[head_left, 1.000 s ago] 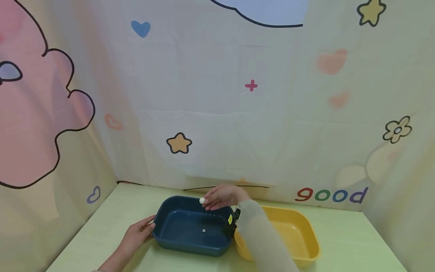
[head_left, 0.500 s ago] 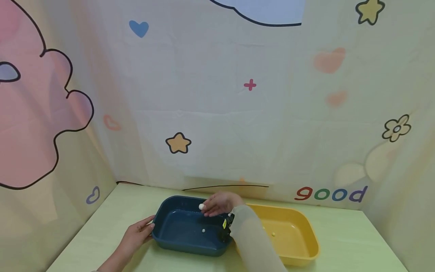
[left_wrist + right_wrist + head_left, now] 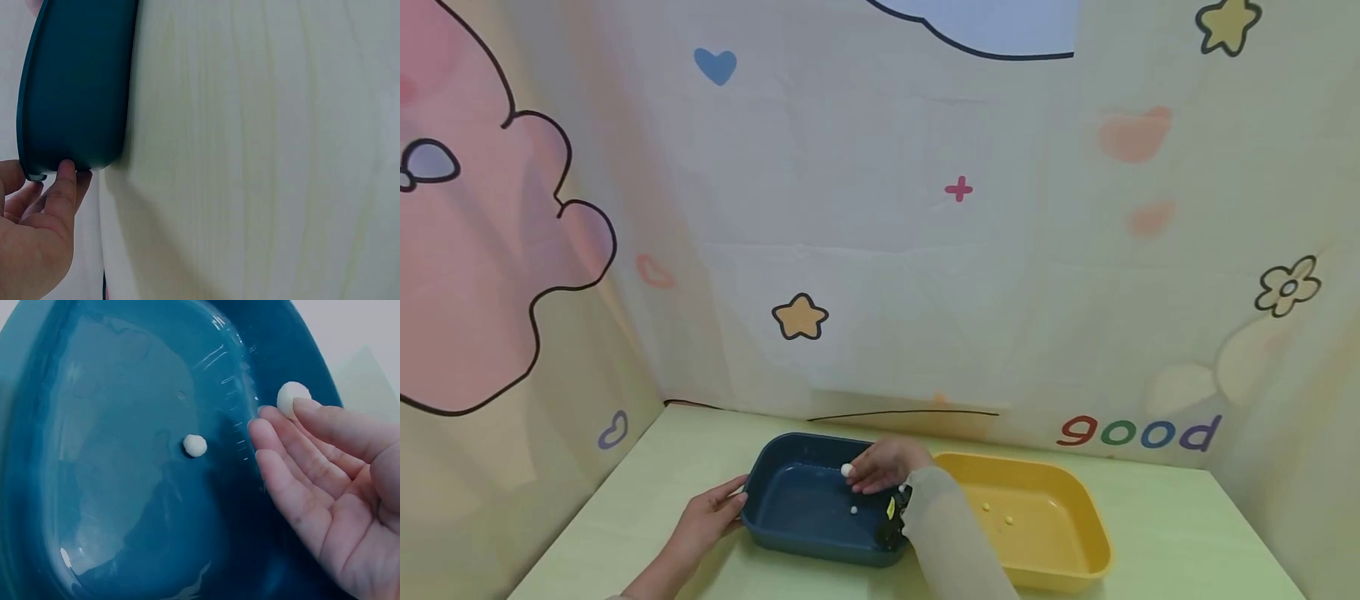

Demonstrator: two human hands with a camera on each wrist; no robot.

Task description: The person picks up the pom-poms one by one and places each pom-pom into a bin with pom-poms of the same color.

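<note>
A deep blue plastic basin (image 3: 797, 500) stands on the table, and my left hand (image 3: 703, 517) grips its left end. In the left wrist view, the fingers (image 3: 61, 194) press against the basin's outer wall (image 3: 78, 94), near the rim. My right hand (image 3: 887, 463) is over the basin's right half and pinches a small white ball (image 3: 292, 399) between thumb and index finger. Its other fingers (image 3: 290, 494) are slightly bent and hold nothing. On the basin floor lies another small white ball (image 3: 195, 445), apart from the hand.
To the right of the blue basin stands a yellow basin (image 3: 1063, 533), partly hidden by the right sleeve (image 3: 951, 533). Two small pale balls (image 3: 1009, 521) lie in it. A printed cloth backdrop (image 3: 880, 250) rises behind the pale green table (image 3: 1180, 533).
My right hand has lowered with the white ball from the blue basin's back rim toward its inside. The sleeve has shifted left, uncovering two balls in the yellow basin. The left hand keeps its hold.
</note>
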